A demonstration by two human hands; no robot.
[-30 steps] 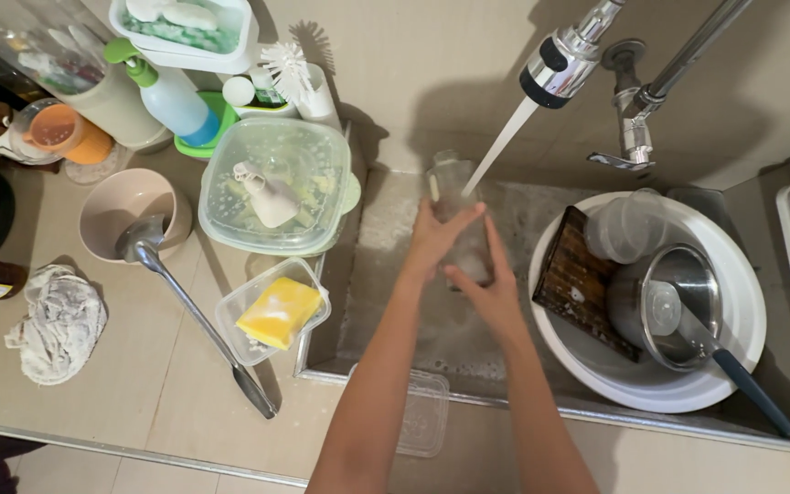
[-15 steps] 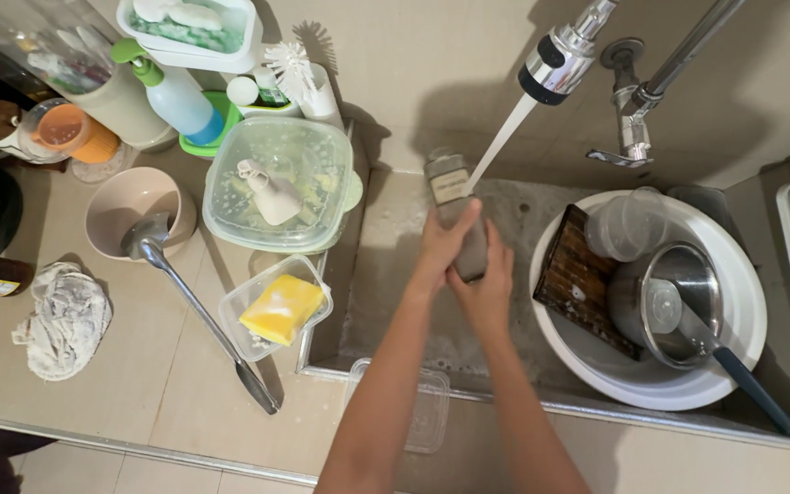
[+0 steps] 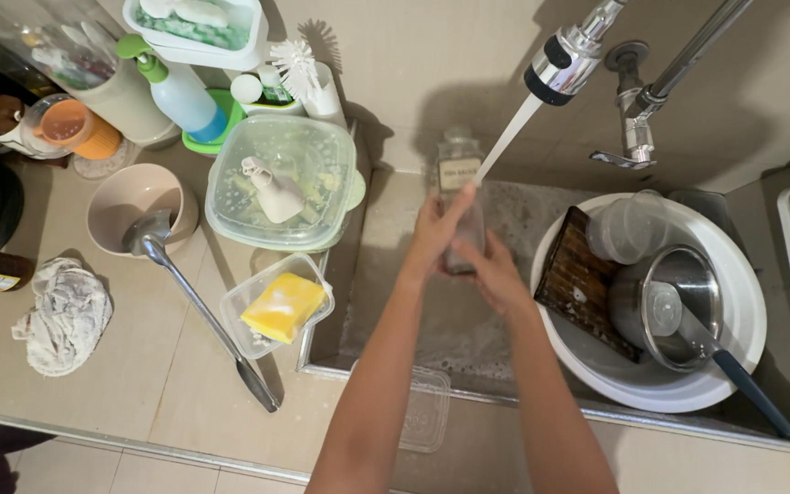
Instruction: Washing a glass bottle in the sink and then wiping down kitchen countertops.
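Both my hands hold a clear glass bottle [image 3: 459, 174] with a pale label over the sink [image 3: 386, 274]. My left hand [image 3: 433, 233] wraps its left side and my right hand [image 3: 496, 274] grips its lower end. Water streams from the chrome tap [image 3: 567, 57] onto the bottle's upper part. The bottle's bottom half is hidden behind my fingers.
A white basin [image 3: 742, 302] at right holds a metal pot, a dark wooden board and a clear cup. On the counter at left are a lidded clear container [image 3: 281, 183], a yellow sponge in a tray [image 3: 283, 306], a ladle in a beige bowl [image 3: 139, 215], a rag [image 3: 64, 316] and a spray bottle [image 3: 176, 87].
My hands have shifted the bottle up and a little back, so the water now hits it near the label. The counter items have stayed put.
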